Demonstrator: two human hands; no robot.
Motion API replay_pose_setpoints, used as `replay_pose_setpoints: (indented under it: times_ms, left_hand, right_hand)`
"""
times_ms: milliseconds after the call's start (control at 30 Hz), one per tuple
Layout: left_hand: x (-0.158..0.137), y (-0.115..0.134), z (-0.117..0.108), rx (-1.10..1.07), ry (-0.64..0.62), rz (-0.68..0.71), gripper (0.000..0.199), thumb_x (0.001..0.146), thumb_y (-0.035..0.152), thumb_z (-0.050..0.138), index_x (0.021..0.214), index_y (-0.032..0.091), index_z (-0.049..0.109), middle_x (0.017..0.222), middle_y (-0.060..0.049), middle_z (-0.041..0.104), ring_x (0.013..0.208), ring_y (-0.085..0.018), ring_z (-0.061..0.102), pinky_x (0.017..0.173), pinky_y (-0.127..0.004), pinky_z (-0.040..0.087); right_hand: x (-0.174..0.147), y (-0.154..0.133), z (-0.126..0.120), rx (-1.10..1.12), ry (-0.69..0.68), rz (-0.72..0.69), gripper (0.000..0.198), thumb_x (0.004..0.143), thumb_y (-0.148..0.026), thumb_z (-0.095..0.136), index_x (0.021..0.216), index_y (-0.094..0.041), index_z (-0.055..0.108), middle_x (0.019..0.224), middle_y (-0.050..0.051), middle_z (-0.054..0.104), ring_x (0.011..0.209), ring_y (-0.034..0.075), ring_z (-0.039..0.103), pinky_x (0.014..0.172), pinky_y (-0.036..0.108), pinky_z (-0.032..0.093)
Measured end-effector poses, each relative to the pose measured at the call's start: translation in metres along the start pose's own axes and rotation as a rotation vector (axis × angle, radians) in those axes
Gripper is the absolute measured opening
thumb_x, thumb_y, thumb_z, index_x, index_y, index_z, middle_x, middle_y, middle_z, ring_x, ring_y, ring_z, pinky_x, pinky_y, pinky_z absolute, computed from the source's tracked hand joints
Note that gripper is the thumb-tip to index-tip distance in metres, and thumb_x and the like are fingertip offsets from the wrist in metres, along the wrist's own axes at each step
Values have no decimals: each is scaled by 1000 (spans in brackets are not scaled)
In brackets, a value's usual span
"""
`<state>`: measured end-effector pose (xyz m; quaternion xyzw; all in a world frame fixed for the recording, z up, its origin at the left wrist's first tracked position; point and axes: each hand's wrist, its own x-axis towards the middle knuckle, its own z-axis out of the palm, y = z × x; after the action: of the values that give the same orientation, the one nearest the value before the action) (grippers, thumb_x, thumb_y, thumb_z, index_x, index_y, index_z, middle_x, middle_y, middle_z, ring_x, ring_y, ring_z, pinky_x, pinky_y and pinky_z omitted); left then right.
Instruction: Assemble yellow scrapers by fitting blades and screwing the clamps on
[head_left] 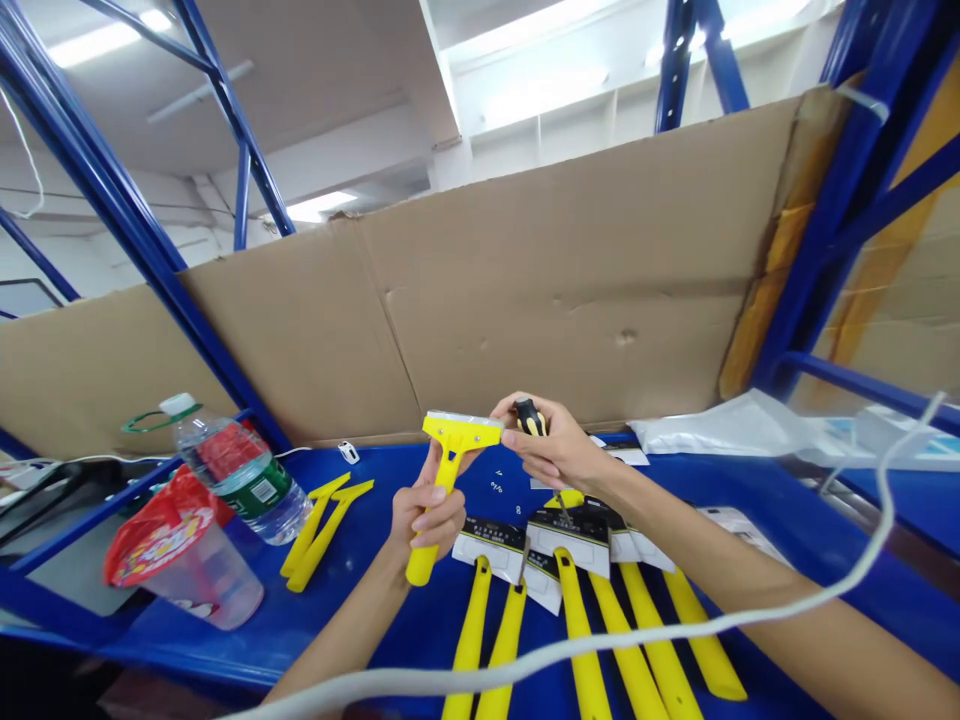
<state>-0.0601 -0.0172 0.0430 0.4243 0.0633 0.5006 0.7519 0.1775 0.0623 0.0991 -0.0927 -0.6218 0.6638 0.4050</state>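
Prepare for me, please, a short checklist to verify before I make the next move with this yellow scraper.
1. Scraper held by its handle in the left hand: ok.
2. Screwdriver in the right hand: ok.
3. Two screws present in the scraper's head: ok.
4. Screws fully tight: cannot tell.
5. Right hand clear of the scraper's head: not ok, it is at the head's end.
6. View free of the white cable: not ok, it crosses in front of the yellow handles.
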Motion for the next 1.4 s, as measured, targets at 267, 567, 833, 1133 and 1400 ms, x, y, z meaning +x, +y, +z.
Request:
replay_pose_setpoints:
  times_ms: [267, 567, 833, 1133, 1400]
  left_hand:
    - [0, -1, 11, 30, -33, -79, 74, 92, 16, 71, 163, 34, 56, 51, 12, 50, 22, -1, 15, 28, -9, 31]
    - [12, 2, 32, 213, 141, 89, 66, 84, 10, 81, 140, 39, 63, 107, -1, 76, 33, 3, 29, 28, -8, 25]
    - [41, 18, 51, 559, 200, 349, 55, 87, 12, 86, 123, 33, 49, 103, 3, 74, 46, -5, 60, 42, -16, 48]
    - [83, 30, 47, 923, 190, 296, 55, 93, 37, 87, 131, 23, 50, 111, -11, 80, 80, -19, 77, 54, -24, 60]
    - [129, 34, 51, 882, 226, 301, 58, 85, 35, 92, 127, 22, 55, 119, -13, 80, 79, -16, 73, 61, -25, 60]
  right_hand:
    - [-1, -3, -9, -7, -30, 12, 46, 79, -43, 97, 105, -23, 65, 73, -10, 66, 32, 0, 35, 27, 18, 28]
    - [4, -13, -20, -151, 15, 17, 50, 77, -50, 97, 106, -23, 67, 80, -5, 72, 35, 1, 36, 31, 24, 24]
    - [2, -66, -92, -1278, 159, 159, 20, 99, -39, 75, 108, -21, 75, 113, 8, 81, 99, 23, 74, 89, 36, 56]
    - [7, 0, -150, -1500, 36, 817, 44, 105, -42, 73, 142, -20, 66, 143, 12, 68, 120, 27, 71, 99, 50, 63]
    - [12, 14, -160, -1394, -33, 863, 43, 105, -42, 73, 141, -20, 67, 142, 12, 69, 119, 28, 72, 99, 50, 63]
